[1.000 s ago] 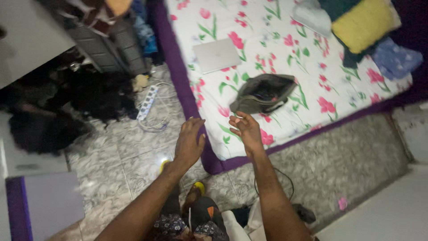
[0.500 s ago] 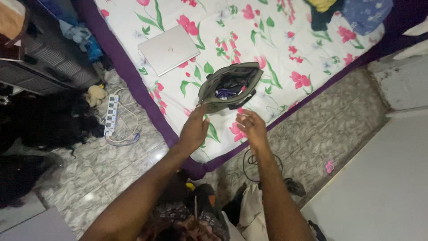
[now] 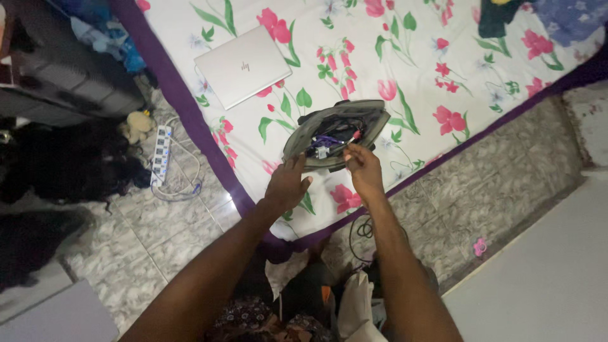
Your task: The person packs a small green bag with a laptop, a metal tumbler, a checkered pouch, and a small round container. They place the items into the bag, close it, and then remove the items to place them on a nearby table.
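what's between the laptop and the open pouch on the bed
Only bare floral bedsheet lies between the closed silver laptop and the grey pouch, in the head view.

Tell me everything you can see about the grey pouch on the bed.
The pouch is grey, soft, fabric-like and boat-shaped, lying open on the floral sheet near the bed's purple edge. Inside is a tangle of dark cables with purple, white and red bits. The left hand touches its near rim; the right hand has its fingertips at the opening.
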